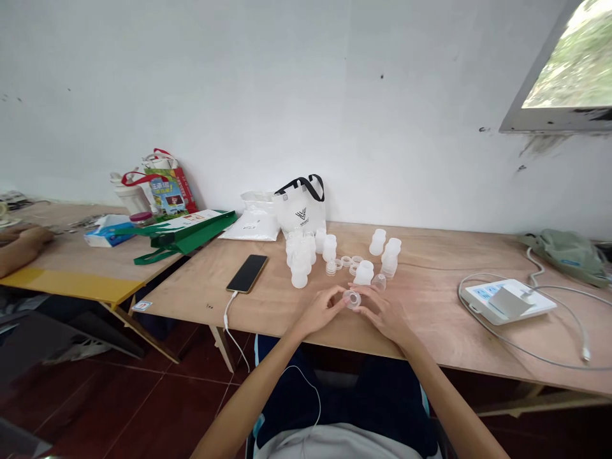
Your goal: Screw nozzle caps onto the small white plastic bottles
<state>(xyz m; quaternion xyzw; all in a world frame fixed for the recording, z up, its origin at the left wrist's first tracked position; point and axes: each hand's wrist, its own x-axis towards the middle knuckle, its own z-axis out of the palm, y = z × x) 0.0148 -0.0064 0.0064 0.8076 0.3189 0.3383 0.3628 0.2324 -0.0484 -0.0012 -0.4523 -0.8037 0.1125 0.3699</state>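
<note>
Near the table's front edge, my left hand [320, 310] and my right hand [385, 312] pinch a small round translucent plastic piece [352, 299] from both sides. It has a ring-like rim that faces up toward me. Just beyond my fingers stands a frosted white plastic bottle [364, 272], with a clear domed cap [379, 282] to its right. Several clear plastic rings [346, 261] lie further back. A cluster of similar white bottles [299, 268] stands to the left, and more bottles [391, 250] are at the back right.
A phone [247, 273] with a white cable lies to the left. Behind are a white plastic package [253, 220] and a white bag [302, 207]. On the right, a white box [509, 301] sits among cables beside a green cloth cap [567, 255]. Another person's hand [23, 245] rests on the left table.
</note>
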